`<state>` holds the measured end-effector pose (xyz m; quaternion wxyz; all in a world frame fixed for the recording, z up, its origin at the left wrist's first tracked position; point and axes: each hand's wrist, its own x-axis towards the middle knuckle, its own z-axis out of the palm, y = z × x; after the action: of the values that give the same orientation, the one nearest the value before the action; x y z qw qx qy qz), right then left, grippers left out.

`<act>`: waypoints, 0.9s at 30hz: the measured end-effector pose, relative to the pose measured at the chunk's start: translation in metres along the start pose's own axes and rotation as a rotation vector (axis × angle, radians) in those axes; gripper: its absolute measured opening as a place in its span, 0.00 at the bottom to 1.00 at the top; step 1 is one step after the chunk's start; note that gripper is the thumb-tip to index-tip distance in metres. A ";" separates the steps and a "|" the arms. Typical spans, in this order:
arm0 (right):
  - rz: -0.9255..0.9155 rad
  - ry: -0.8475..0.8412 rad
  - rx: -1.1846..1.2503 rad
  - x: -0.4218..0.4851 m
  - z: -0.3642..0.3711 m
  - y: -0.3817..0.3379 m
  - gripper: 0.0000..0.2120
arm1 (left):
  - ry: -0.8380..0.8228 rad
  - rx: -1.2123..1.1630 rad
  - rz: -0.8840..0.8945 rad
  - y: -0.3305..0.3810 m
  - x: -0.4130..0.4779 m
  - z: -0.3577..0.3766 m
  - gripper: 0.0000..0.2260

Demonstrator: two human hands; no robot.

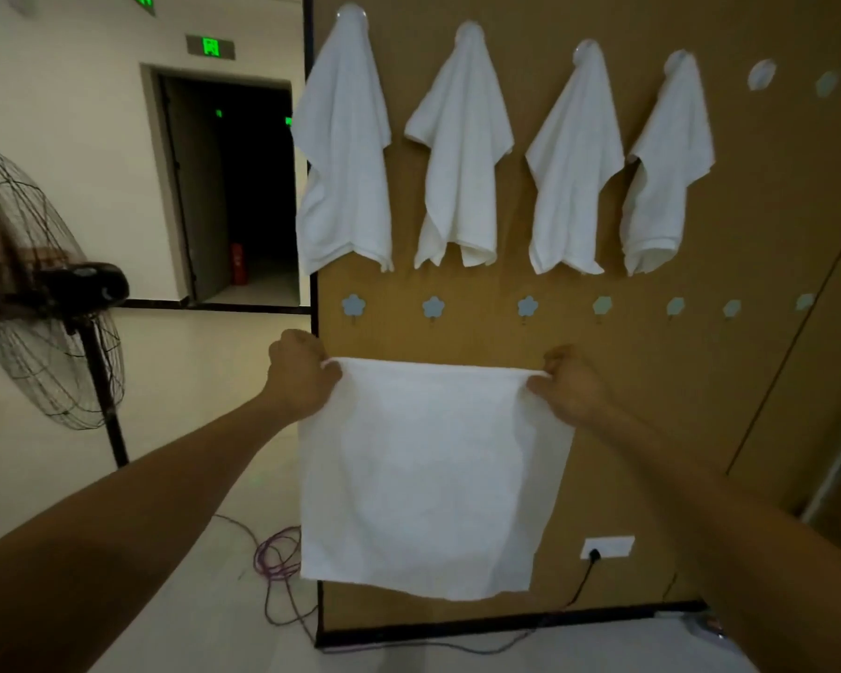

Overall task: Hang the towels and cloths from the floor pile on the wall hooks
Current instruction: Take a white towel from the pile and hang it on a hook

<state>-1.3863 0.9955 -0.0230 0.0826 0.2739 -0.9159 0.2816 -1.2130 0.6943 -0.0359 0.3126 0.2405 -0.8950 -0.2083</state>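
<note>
A white square towel (423,478) hangs flat in front of the brown wall panel (700,381). My left hand (302,376) grips its top left corner and my right hand (571,383) pinches its top right corner, stretching the top edge. Several white towels, the leftmost one (343,153) among them, hang from the upper row of hooks. Further right in that row a round hook (761,74) holds nothing. Just above my hands runs a lower row of flower-shaped hooks (433,307), all bare. No floor pile shows in this view.
A standing fan (45,293) is at the left. An open dark doorway (244,187) lies behind it. Purple cable (278,561) coils on the floor by the panel's left edge. A wall socket (607,547) with a black plug sits low on the panel.
</note>
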 end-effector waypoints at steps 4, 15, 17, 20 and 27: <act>-0.108 0.019 -0.018 0.006 0.025 -0.037 0.08 | 0.037 -0.116 0.074 -0.010 -0.001 -0.001 0.08; -0.049 -0.135 0.754 0.064 0.084 -0.075 0.07 | 0.000 -0.576 -0.097 -0.025 0.037 0.019 0.12; -0.139 -0.285 0.711 0.080 0.093 -0.072 0.10 | -0.140 -0.531 -0.064 -0.031 0.051 0.025 0.09; -0.210 -0.363 0.542 0.109 0.110 -0.069 0.20 | -0.458 -0.335 0.027 -0.042 0.073 0.036 0.16; -0.244 -0.336 0.509 0.179 0.168 -0.061 0.13 | -0.406 -0.252 0.019 -0.056 0.119 0.067 0.14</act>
<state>-1.5022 0.7773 -0.0783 -0.1076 0.4361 -0.7773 0.4405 -1.3223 0.5973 -0.0582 0.1558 0.1447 -0.9086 -0.3594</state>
